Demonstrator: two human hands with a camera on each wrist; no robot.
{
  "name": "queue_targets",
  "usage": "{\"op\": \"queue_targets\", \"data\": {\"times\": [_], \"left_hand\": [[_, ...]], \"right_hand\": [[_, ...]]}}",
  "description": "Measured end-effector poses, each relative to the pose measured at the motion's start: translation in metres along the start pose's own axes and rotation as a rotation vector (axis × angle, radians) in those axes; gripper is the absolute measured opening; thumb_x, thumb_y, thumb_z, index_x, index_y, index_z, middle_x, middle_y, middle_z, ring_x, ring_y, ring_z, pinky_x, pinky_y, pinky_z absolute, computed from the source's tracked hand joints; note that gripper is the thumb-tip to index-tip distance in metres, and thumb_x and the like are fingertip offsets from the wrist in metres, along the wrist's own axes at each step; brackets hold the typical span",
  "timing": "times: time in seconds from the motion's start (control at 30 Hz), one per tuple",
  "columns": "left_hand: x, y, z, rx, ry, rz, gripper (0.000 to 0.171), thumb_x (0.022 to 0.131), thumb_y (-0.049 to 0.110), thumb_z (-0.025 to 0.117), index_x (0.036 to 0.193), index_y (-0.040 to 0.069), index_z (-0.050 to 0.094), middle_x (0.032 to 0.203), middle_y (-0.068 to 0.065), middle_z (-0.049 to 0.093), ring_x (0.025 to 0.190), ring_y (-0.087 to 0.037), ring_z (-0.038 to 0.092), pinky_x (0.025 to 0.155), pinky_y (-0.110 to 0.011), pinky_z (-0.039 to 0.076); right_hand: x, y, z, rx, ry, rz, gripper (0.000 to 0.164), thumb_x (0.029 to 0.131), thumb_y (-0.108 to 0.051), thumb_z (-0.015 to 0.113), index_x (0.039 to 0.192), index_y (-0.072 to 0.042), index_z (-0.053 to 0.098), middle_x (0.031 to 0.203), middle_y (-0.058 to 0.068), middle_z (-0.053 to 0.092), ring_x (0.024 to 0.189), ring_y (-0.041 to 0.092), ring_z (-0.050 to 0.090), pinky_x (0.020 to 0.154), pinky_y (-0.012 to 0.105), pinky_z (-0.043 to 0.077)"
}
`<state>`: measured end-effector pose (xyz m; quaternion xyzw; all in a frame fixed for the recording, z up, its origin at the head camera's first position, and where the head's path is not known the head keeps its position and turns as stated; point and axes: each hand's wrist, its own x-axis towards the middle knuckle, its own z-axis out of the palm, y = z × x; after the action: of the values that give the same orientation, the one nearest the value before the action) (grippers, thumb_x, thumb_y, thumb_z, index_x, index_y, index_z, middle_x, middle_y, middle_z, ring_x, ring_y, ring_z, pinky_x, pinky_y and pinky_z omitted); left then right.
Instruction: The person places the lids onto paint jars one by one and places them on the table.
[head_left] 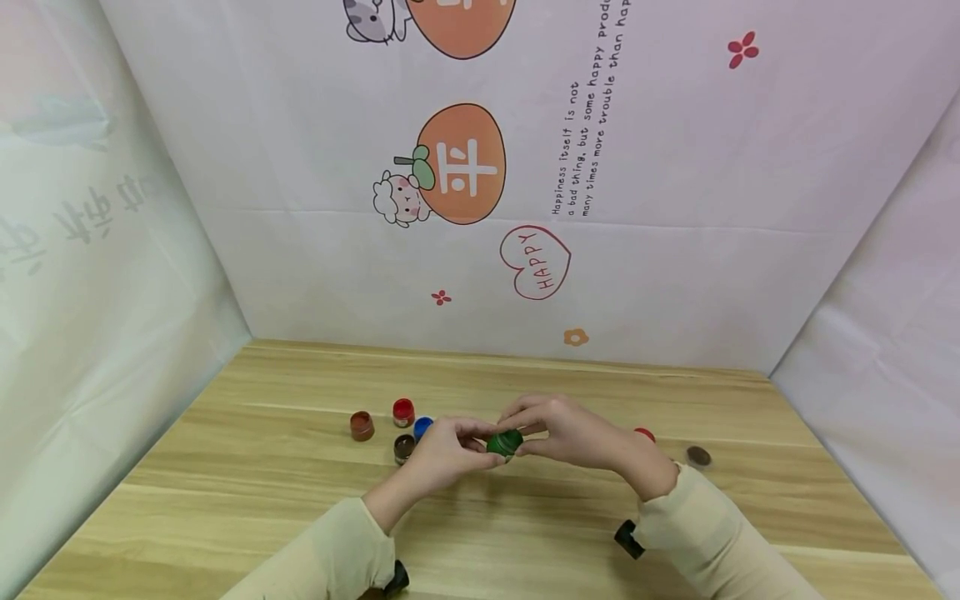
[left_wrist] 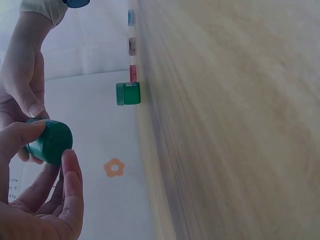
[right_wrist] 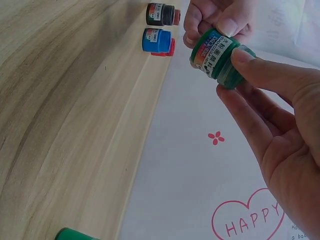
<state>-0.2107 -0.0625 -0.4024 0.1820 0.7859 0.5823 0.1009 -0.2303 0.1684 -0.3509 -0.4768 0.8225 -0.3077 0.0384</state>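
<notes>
Between my two hands is a small green paint jar [head_left: 505, 444], held tilted above the table. My left hand [head_left: 444, 448] grips its body between thumb and fingers. The right hand [head_left: 564, 433] pinches the other end of the jar with thumb and fingertips. A printed label with coloured stripes shows on the jar's side in the right wrist view, partly covered by the thumbs. In the left wrist view the smooth green end faces the camera. I cannot tell whether the cap is loose.
Left of the hands are brown [head_left: 362, 426], red [head_left: 403, 412], blue [head_left: 423, 427] and dark [head_left: 404, 448] paint jars. A second green jar [left_wrist: 128, 93] stands on the wooden table [head_left: 225, 483]. Right of the hands are a red piece [head_left: 644, 434] and a dark round one [head_left: 698, 456]. A printed cloth hangs behind.
</notes>
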Motion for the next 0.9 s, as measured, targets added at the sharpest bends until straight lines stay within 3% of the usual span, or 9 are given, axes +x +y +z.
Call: {"op": "queue_targets", "data": {"times": [0.27,0.57,0.9], "left_hand": [[-0.0001,-0.0003,0.0004,0.027,0.027,-0.008,0.038,0.085,0.014,0.085,0.117,-0.001,0.073,0.099,-0.003,0.073,0.086,-0.014,0.068,0.075,-0.029,0.057],[-0.0026,0.0024,0.0012,0.045,0.051,-0.021,0.037,0.085,0.014,0.085,0.117,0.0,0.074,0.1,-0.002,0.073,0.086,-0.014,0.067,0.075,-0.03,0.058],[-0.0028,-0.0021,-0.0028,0.017,0.003,-0.001,0.04,0.088,0.015,0.081,0.124,-0.001,0.071,0.109,-0.005,0.073,0.093,-0.016,0.067,0.078,-0.032,0.057]], "right_hand": [[-0.0002,-0.0014,0.0005,0.092,-0.008,0.061,0.034,0.092,0.002,0.075,0.125,0.0,0.073,0.119,0.008,0.068,0.11,0.021,0.067,0.089,0.029,0.056],[0.0019,-0.0075,0.0035,0.019,0.022,0.103,0.033,0.091,-0.004,0.077,0.124,0.001,0.073,0.115,0.006,0.07,0.103,0.017,0.069,0.086,0.025,0.056],[0.0021,-0.0038,0.0047,0.105,0.02,0.085,0.042,0.089,0.001,0.078,0.13,0.0,0.069,0.126,0.009,0.065,0.115,0.025,0.064,0.091,0.03,0.055]]}}
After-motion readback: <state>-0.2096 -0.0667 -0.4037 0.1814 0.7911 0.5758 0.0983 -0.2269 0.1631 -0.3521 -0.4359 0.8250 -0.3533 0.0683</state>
